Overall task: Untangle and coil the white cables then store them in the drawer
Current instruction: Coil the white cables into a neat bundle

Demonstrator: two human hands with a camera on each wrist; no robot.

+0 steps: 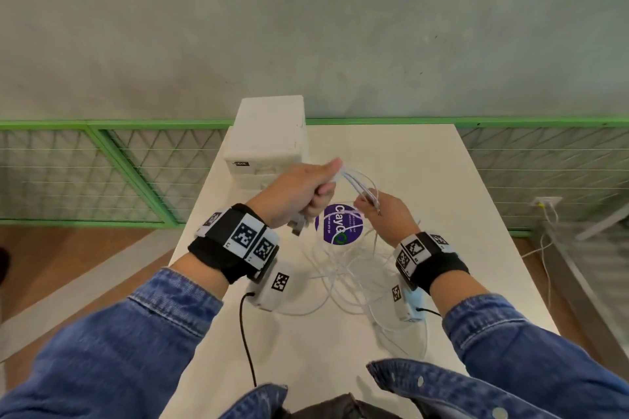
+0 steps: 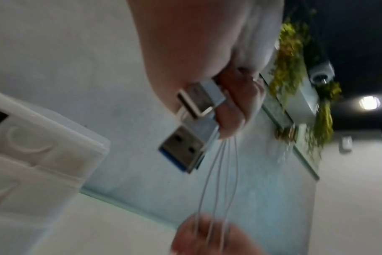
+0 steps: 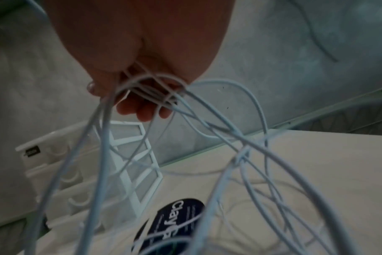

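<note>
The left hand (image 1: 299, 194) fingers clamp the plug ends of the white cables (image 1: 360, 185); right hand (image 1: 384, 218) fingers pinch the strands above the surface (image 1: 408, 160). Better slide slowly, keeping strands parallel.

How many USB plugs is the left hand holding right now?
2 visible in the left wrist view: one plug against the palm of the left hand, another plug just below it. More may be hidden inside the fist.

Smooth plastic-coated cables (image 1: 340, 277), shiny metal plugs (image 2: 182, 149), matt table (image 1: 401, 160)
</note>
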